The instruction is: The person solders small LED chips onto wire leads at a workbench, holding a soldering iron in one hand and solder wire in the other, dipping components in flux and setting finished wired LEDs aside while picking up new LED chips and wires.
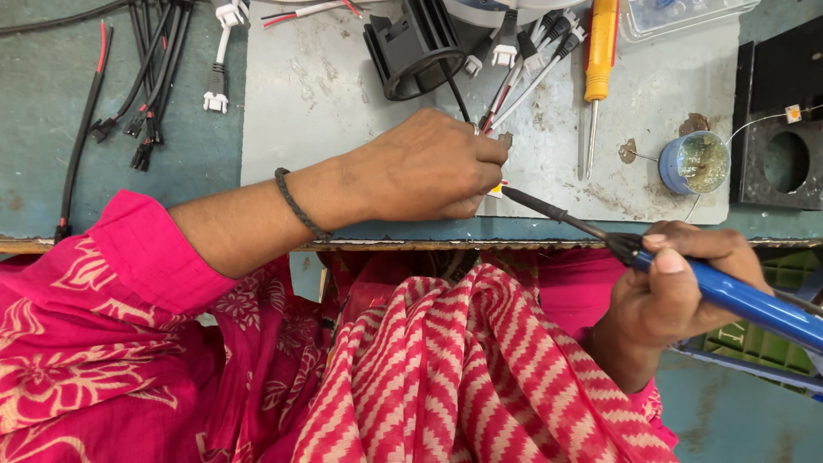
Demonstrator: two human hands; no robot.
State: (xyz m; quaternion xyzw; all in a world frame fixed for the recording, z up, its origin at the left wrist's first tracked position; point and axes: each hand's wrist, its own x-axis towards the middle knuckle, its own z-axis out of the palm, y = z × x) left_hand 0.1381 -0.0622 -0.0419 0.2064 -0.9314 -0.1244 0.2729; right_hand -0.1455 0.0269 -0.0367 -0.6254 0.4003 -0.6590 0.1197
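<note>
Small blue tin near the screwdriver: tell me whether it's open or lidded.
Open. The small blue tin shows no lid; its greenish-yellow contents are exposed from above.

The person wore a bright pink garment with a pale floral print, its sleeve (146, 249) ending at the left forearm. A red-and-cream zigzag-striped scarf (463, 369) lay at lower centre. A dark braided bracelet (296, 204) circled the left wrist.

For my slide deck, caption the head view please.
Left hand pinches wires on a grey mat while right hand aims a blue-handled soldering iron.
</note>
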